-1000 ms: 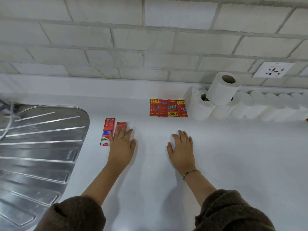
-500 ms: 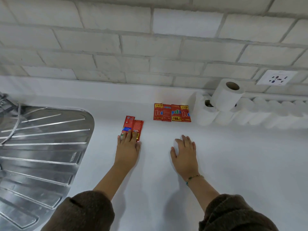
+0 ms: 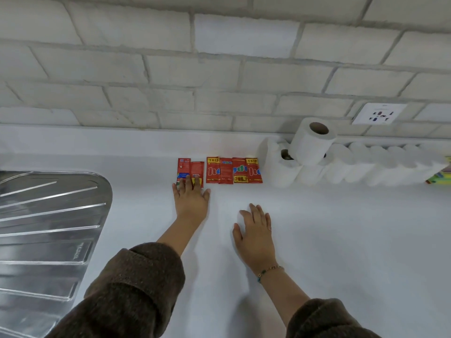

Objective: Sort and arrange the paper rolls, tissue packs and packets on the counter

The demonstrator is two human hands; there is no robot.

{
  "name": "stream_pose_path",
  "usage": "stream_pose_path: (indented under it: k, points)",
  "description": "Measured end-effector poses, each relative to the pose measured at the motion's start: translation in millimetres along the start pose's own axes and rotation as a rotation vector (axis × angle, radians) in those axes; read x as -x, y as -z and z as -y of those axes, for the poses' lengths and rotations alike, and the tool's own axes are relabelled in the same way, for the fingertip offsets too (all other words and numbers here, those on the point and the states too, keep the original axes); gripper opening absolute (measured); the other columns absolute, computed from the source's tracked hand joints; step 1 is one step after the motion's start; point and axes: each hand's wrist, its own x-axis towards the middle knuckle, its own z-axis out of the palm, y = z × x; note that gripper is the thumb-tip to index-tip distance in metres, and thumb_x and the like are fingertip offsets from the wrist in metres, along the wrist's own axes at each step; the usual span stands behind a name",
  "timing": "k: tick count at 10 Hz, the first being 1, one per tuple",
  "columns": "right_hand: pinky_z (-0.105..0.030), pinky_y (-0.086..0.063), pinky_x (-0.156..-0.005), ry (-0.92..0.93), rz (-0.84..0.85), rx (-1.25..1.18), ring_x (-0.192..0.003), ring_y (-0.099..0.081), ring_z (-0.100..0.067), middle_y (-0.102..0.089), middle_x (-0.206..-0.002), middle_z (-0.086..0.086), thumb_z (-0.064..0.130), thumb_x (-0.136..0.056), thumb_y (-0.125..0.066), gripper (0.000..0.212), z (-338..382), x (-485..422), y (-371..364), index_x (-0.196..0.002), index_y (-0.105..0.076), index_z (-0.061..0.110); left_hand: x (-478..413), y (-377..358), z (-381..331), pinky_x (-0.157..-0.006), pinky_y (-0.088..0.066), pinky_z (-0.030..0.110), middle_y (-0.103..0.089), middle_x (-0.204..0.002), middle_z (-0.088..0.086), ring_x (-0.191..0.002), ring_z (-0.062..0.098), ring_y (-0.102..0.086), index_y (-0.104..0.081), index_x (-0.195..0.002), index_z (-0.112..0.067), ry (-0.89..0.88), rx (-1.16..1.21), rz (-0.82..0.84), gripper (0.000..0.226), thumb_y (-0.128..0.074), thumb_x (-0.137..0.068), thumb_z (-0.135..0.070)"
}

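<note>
Two red packets lie flat side by side on the white counter, just left of a row of several red and yellow packets. My left hand rests flat with its fingertips pressing on the near ends of the two packets. My right hand lies flat on the bare counter, fingers spread, holding nothing. White paper rolls lie in a line along the back wall at the right, with one roll stacked on top at the left end.
A steel sink drainboard fills the left side. A wall socket sits above the rolls. Something green and yellow shows at the far right edge. The tiled wall runs along the back of the counter.
My left hand has slid the two red packets away from me and to the right, up beside the row of packets. My right hand has stayed flat on the counter.
</note>
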Motion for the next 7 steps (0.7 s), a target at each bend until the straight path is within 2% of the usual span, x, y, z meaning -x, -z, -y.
stream_pose_path:
  k: [3, 5, 6, 7]
  points:
    - [-0.036, 0.0, -0.116, -0.001, 0.016, 0.047, -0.143, -0.015, -0.024, -0.031, -0.15, -0.008, 0.044, -0.088, -0.02, 0.057, -0.9, -1.6, -0.8, -0.133, -0.043, 0.017, -10.2, -2.6, -5.0, -0.115, 0.004, 0.048, -0.017, -0.155, 0.015, -0.144, 0.034, -0.007, -0.016, -0.148, -0.016, -0.032, -0.034, -0.032, 0.061, -0.018, -0.096, -0.05]
    - [-0.038, -0.001, -0.117, -0.008, 0.02, 0.039, -0.143, -0.016, -0.025, -0.031, -0.149, -0.009, 0.042, -0.091, -0.026, 0.053, -0.8, -2.7, 0.6, -0.133, -0.043, 0.016, -7.6, -2.6, -6.6, -0.113, 0.011, 0.048, -0.006, -0.157, 0.014, -0.144, 0.034, 0.002, -0.004, -0.149, -0.016, -0.044, -0.026, -0.038, 0.066, -0.016, -0.095, -0.052]
    - [-0.04, -0.003, -0.117, -0.015, 0.053, 0.024, -0.143, -0.015, -0.024, -0.03, -0.15, -0.008, 0.038, -0.093, -0.033, 0.047, 1.5, 0.9, 1.2, -0.135, -0.041, 0.017, -2.8, 9.0, -2.7, -0.112, 0.015, 0.045, 0.0, -0.158, 0.012, -0.144, 0.032, 0.006, 0.001, -0.149, -0.013, -0.124, -0.014, -0.072, 0.068, -0.019, -0.096, -0.051]
    - [-0.04, -0.009, -0.117, -0.015, 0.072, 0.004, -0.14, -0.022, -0.025, -0.035, -0.147, -0.008, 0.039, -0.092, -0.035, 0.047, 2.4, -2.5, 8.3, -0.133, -0.043, 0.017, 12.5, 27.3, 2.1, -0.112, 0.015, 0.043, -0.001, -0.158, 0.01, -0.145, 0.03, 0.008, -0.006, -0.149, -0.015, -0.307, -0.078, -0.101, 0.066, -0.022, -0.096, -0.05]
